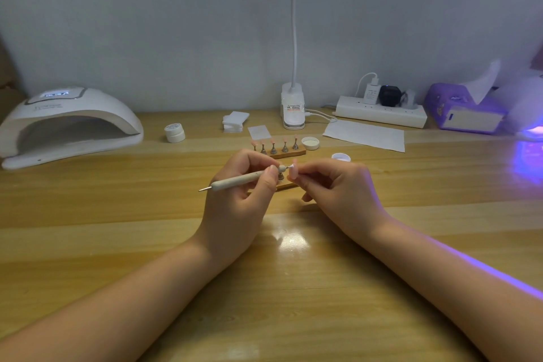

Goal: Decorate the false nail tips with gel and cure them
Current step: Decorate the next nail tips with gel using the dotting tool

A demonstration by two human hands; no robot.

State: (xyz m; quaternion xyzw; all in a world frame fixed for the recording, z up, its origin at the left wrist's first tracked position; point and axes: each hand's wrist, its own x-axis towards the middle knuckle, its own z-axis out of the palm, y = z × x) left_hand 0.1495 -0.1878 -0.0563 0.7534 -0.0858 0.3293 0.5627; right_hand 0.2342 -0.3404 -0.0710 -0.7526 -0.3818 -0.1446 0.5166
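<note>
My left hand (241, 191) grips a pale dotting pen (241, 179) whose metal tip touches a pink false nail tip (294, 171). My right hand (338, 188) pinches that nail tip. Under my hands lies a wooden strip (286, 185), mostly hidden, with one metal holder (281, 176) showing. Farther back a second wooden stand (298, 153) carries several pink nail tips (273, 145) on metal holders. A white curing lamp (67, 123) stands at the far left. An open white gel pot (340, 157) sits just behind my right hand, with its lid (310, 143) near the stand.
A closed white jar (174, 132) stands right of the lamp. White wipes (235, 121), a small card (259, 132) and a paper sheet (364, 135) lie at the back. A desk lamp base (293, 106), power strip (380, 110) and purple tissue box (467, 109) line the wall.
</note>
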